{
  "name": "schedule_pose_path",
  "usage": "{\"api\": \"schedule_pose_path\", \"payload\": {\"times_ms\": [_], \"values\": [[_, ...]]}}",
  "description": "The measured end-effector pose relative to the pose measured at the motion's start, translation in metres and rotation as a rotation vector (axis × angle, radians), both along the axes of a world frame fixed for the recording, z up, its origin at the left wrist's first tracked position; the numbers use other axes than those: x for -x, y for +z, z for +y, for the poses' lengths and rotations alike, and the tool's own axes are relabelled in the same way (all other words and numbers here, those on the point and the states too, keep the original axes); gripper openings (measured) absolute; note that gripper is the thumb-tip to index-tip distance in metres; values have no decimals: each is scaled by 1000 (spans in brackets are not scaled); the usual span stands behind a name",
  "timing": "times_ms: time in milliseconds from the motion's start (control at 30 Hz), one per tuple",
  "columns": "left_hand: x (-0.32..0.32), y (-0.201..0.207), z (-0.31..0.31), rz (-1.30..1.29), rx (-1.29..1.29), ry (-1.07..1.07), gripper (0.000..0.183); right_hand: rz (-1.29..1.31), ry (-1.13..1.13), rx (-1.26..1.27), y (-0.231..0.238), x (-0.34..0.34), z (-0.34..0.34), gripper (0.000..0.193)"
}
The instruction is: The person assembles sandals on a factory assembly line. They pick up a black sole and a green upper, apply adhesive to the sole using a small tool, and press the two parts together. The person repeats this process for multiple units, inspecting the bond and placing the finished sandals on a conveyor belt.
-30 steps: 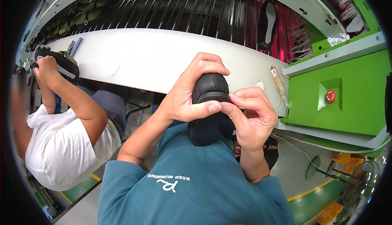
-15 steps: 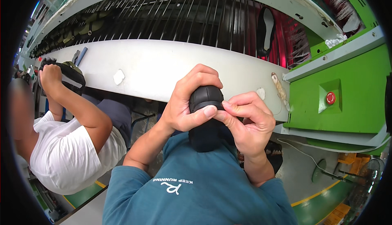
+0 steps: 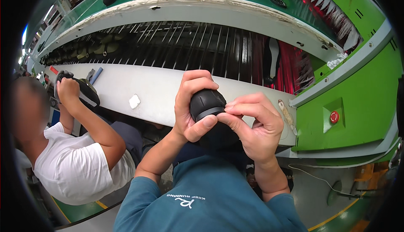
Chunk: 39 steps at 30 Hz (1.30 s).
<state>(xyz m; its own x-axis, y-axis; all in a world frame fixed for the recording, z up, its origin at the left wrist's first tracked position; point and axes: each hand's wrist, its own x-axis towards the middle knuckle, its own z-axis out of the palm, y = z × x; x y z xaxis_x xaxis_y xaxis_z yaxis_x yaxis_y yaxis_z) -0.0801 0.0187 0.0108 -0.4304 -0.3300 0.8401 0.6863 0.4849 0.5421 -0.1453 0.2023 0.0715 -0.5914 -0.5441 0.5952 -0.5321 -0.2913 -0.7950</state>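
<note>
A black shoe [image 3: 206, 101] is held up in front of my chest, one rounded end facing up, with a dark band along its edge. My left hand [image 3: 187, 110] wraps round its left side, thumb pressed near the band. The thumb and forefinger of my right hand [image 3: 259, 129] are pinched together against the right edge of the band. Whether something small lies between those fingertips is too fine to tell. The rest of the shoe is hidden in shadow below my hands.
A white work ledge [image 3: 162, 89] runs before a roller conveyor [image 3: 202, 51] carrying other shoes. A whitish pad [image 3: 134, 101] and a wrapped tool [image 3: 287, 114] lie on it. At right stands a green machine with a red button [image 3: 334, 116]. A co-worker [image 3: 80, 160] sits at left, holding a shoe.
The view has tilted up, showing more of the green surface beyond the conveyor. The shoe has turned slightly in my left hand, and my right fingertips stay at its edge.
</note>
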Motion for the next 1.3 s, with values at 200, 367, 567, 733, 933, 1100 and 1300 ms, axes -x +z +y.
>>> {"api": "schedule_pose_path", "payload": {"times_ms": [200, 367, 567, 733, 933, 1100, 1300], "values": [[0, 7, 1, -30, -61, -7, 72, -198, 232, 77, 1, 19, -16, 17], [2, 11, -3, -100, -45, -1, 72, -312, 435, -13, 6, 45, -24, 16], [26, -21, -19, -67, -190, 76, 67, -208, 259, -111, -16, 62, -53, 17], [16, -99, -30, -112, -586, 125, 54, -7, 21, -383, -73, 63, -36, 33], [-36, -135, -34, -146, -425, 208, 53, -57, -37, -395, -136, 46, 1, 35], [-51, -132, -30, -244, -395, 291, 53, -96, 85, -386, -141, 58, 3, 26], [-53, -130, -27, -274, -434, 315, 58, -438, 267, -314, -149, 79, 7, 16]]}}
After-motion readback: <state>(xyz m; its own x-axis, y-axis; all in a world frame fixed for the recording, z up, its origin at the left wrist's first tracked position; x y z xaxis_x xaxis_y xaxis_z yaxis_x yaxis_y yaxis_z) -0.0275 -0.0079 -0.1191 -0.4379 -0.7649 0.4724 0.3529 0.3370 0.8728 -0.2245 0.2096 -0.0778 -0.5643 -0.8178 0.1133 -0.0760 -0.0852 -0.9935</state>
